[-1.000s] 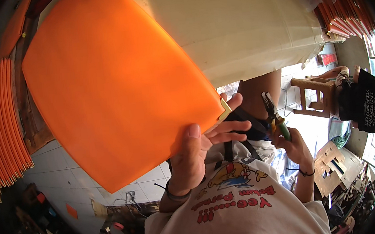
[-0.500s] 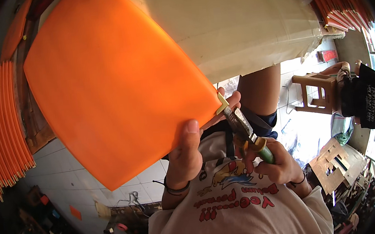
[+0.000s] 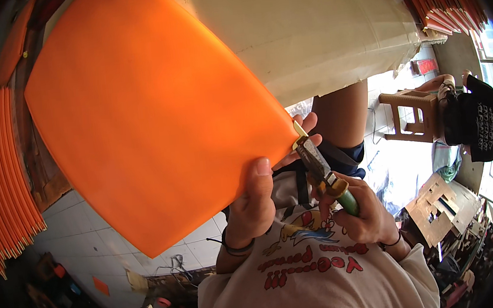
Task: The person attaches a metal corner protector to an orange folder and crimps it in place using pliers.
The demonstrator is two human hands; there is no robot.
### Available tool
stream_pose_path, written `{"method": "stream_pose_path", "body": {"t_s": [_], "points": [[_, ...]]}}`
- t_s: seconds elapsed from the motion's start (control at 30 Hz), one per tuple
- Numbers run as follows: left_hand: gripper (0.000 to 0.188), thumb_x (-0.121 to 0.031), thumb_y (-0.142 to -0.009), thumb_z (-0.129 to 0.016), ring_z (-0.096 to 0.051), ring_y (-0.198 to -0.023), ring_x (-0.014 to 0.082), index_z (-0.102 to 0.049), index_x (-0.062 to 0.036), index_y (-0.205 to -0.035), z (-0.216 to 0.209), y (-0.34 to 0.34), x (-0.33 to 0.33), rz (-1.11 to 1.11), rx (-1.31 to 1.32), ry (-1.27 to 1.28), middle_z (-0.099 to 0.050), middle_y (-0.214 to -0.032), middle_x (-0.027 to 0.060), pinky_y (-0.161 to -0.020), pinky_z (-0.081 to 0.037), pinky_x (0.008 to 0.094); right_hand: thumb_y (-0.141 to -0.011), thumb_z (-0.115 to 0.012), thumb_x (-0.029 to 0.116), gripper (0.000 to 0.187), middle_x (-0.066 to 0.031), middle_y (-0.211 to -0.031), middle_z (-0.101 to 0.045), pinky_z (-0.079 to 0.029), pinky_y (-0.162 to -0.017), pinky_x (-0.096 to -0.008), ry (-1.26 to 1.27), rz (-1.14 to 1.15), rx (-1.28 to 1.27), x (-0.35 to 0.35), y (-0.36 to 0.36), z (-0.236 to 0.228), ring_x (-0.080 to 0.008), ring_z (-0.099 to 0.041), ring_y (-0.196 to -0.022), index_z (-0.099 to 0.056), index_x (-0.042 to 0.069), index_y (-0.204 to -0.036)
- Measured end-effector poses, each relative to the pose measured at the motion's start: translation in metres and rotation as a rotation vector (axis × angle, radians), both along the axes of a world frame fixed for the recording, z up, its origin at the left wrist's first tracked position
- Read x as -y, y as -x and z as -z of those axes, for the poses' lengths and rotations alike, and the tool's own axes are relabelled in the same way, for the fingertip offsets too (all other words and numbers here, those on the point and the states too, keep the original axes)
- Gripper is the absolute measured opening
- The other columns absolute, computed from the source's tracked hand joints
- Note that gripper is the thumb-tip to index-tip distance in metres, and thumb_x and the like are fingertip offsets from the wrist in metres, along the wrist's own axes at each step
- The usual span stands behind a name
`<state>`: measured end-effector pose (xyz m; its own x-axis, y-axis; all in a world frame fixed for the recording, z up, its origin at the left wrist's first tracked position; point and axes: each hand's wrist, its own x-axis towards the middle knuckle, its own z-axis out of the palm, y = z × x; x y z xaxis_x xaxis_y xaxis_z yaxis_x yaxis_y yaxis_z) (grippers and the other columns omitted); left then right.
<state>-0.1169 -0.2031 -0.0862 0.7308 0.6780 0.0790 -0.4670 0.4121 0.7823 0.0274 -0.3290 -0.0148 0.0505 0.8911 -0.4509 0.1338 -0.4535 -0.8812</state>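
Observation:
My left hand (image 3: 255, 203) is closed on the near right part of a large flat orange panel (image 3: 154, 121), thumb on top and fingers underneath. A small gold metal corner piece (image 3: 299, 133) sits on the panel's right corner, close to my left fingertips. My right hand (image 3: 366, 216) grips a pair of pliers (image 3: 321, 167) with green handles. The pliers' jaws point up and left and meet the corner piece; whether they pinch it hard I cannot tell. Part of my right fingers is hidden behind the handles.
A beige covered table (image 3: 317, 28) lies ahead. Stacks of orange panels with gold corners stand left (image 3: 1, 183) and far right (image 3: 448, 1). At right, a person in black (image 3: 476, 120) is beside a tan plastic stool (image 3: 412, 115). Cardboard scraps (image 3: 441, 203) lie lower right.
The panel's held corner and my left hand have shifted slightly to the right. The pliers' jaws now overlap the gold corner piece a little more closely.

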Motion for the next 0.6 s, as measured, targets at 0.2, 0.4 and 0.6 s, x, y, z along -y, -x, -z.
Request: {"method": "stream_pose_path", "body": {"t_s": [0.2,0.4,0.6], "points": [[0.05,-0.019,-0.101,-0.024,-0.048,-0.127,0.0414,-0.031,0.0143,-0.138,-0.001,-0.003,0.002,-0.029,0.058,0.018,-0.043,-0.139,0.0297,-0.103,-0.043,0.0527,-0.067,-0.05,-0.003,0.017,-0.0184,-0.099,-0.059,-0.049,-0.078,-0.0391,-0.024,0.029,0.073,0.0,0.005,-0.003,-0.0344,-0.061,-0.083,-0.062,-0.001,-0.079],[0.06,-0.033,-0.099,-0.022,-0.061,-0.109,0.0441,-0.038,0.0156,-0.13,-0.013,-0.009,0.007,-0.138,-0.149,0.008,-0.056,-0.12,0.0345,-0.096,-0.051,0.0523,-0.07,-0.053,-0.002,0.012,-0.0156,-0.094,-0.056,-0.049,-0.075,-0.0377,0.051,0.043,0.019,0.003,0.008,-0.004,-0.032,-0.06,-0.081,-0.062,0.0,-0.077],[0.061,-0.036,-0.1,-0.022,-0.061,-0.108,0.0437,-0.037,0.0151,-0.131,-0.011,-0.009,0.009,-0.152,-0.148,0.033,-0.058,-0.117,0.0343,-0.096,-0.051,0.0519,-0.071,-0.053,-0.002,0.02,-0.0153,-0.094,-0.054,-0.049,-0.076,-0.0376,-0.007,-0.005,0.108,0.0,0.006,-0.006,-0.0306,-0.061,-0.083,-0.066,-0.002,-0.086]]}}
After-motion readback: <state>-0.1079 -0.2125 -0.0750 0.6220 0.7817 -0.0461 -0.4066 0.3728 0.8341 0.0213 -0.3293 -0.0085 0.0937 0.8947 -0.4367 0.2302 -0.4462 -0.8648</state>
